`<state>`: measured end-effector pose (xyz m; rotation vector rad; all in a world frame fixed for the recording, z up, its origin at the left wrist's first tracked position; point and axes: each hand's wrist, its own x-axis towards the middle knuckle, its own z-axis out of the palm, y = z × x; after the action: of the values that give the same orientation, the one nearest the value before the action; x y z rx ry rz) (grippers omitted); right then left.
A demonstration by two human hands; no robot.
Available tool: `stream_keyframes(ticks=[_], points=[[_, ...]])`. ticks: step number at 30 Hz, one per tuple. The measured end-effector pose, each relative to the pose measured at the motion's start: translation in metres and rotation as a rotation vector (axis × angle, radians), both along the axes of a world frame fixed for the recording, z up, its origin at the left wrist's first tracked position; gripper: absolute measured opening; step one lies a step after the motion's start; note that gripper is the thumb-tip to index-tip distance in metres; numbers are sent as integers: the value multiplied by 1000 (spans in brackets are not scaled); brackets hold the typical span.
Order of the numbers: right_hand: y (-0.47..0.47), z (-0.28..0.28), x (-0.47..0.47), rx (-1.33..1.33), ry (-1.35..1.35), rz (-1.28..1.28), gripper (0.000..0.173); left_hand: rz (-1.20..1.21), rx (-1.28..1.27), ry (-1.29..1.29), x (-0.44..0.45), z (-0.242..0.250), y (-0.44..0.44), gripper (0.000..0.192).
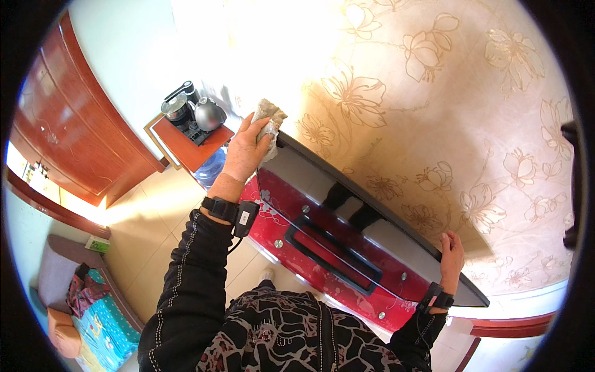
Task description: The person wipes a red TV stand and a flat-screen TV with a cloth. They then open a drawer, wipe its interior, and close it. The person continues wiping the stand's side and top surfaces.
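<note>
My left hand (245,151) holds a crumpled, greyish cloth (271,113) against the upper left corner of a flat-screen television (297,165). Over at the right end, my right hand (452,261) grips the television's top edge, with its fingertips over the back. The dark, glossy screen faces me and mirrors two dark sleeve shapes. Its black base (332,279) stands on a red glass-topped TV stand (260,232) with a white flower pattern and round metal fittings. Both wrists wear black straps with small devices.
Behind the television rises a wall with flowered covering (418,135). Left of it, a small wooden cabinet (197,156) carries a metal kettle (210,116) and a glass pot (175,109). A blue water bottle (211,168) sits below. A reddish wooden door (88,125) and a sofa (62,262) are farther left.
</note>
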<state>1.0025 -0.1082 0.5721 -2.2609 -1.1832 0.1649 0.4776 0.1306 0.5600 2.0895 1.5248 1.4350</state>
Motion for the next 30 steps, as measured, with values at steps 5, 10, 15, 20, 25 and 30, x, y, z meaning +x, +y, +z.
stream_keyframes(ticks=[5,10,15,20,25,30], points=[[2,0,-2,15,-4,36,43,27,10,4,9,1,-6,38],[3,-2,1,45,17,47,43,-62,-8,17,39,2,-28,39],[3,-4,4,42,25,31,45,-228,18,2,86,4,-63,37],[1,-7,6,29,-38,15,46,-430,-21,-15,127,12,-92,41],[1,-5,4,46,-22,14,46,-495,-56,-23,138,16,-100,39],[0,1,-1,26,-10,15,46,-536,-95,-13,126,17,-93,39]])
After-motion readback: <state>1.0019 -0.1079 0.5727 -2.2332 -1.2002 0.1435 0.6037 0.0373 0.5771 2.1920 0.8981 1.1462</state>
